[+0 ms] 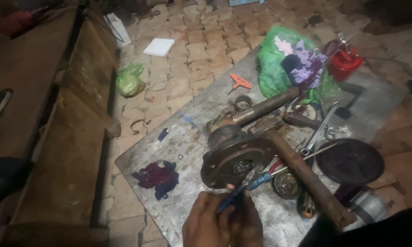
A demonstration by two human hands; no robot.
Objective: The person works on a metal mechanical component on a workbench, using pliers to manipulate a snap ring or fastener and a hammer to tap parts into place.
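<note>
On the grey metal sheet (178,137) laid over the brick floor (201,50), we see a rusty round hub flange (235,158) standing on edge, its face turned toward the viewer, joined to a rusted axle bar (306,176) that runs down to the right. Our left hand (206,226) and right hand (247,224) meet just below the flange, both curled closed around a blue-handled tool (245,185) whose tip reaches the flange's centre bore (which hand bears more of the grip we cannot tell). We judge the flange heavy, stiff and rough with rust, possibly greasy at the bore; its outer rim offers the surest hold, or the bar behind it. Beside it lie a dark red rag (158,176), a dark round lid (350,160), a spanner (319,128), a green plastic bag (279,64) and a red oil can (343,61).
</note>
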